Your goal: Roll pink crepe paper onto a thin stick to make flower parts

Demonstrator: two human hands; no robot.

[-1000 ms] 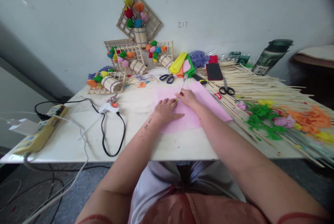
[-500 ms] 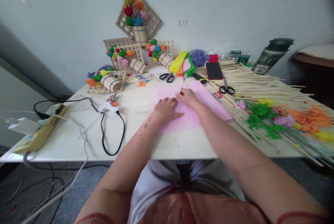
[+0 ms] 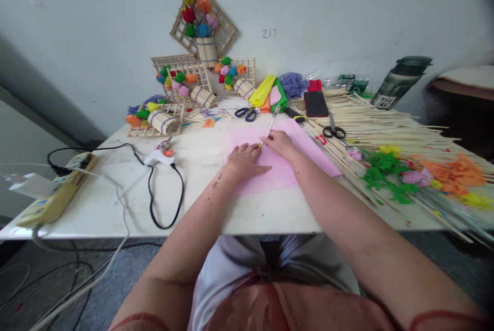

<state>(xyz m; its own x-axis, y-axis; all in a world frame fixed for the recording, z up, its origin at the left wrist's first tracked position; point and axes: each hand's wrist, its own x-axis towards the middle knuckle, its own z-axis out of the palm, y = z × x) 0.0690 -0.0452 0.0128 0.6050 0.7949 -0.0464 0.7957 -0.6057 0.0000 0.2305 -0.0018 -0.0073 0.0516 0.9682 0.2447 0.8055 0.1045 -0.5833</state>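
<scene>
A sheet of pink crepe paper [image 3: 285,174] lies spread on the white table in front of me. My left hand [image 3: 244,160] rests flat on its left part, thumb stretched out to the right. At the fingertips of that hand is a small yellow piece [image 3: 260,145], partly hidden. My right hand [image 3: 279,142] grips a white pen [image 3: 272,121], tilted with its tip down at the paper beside the yellow piece. Behind the sheet lie dark-handled scissors [image 3: 246,113] and a box cutter [image 3: 295,115].
At left are a white glue gun [image 3: 160,157] with a looped black cord and a power strip [image 3: 57,192]. Bamboo sticks [image 3: 370,120], a phone [image 3: 316,104], black scissors [image 3: 334,130] and crepe scraps [image 3: 389,171] cover the right. Stick lattices with paper flowers [image 3: 164,121] stand behind.
The pen has tilted slightly more to the right, its tip staying near the yellow piece. My left hand stays flat on the pink paper. The view has shifted very slightly.
</scene>
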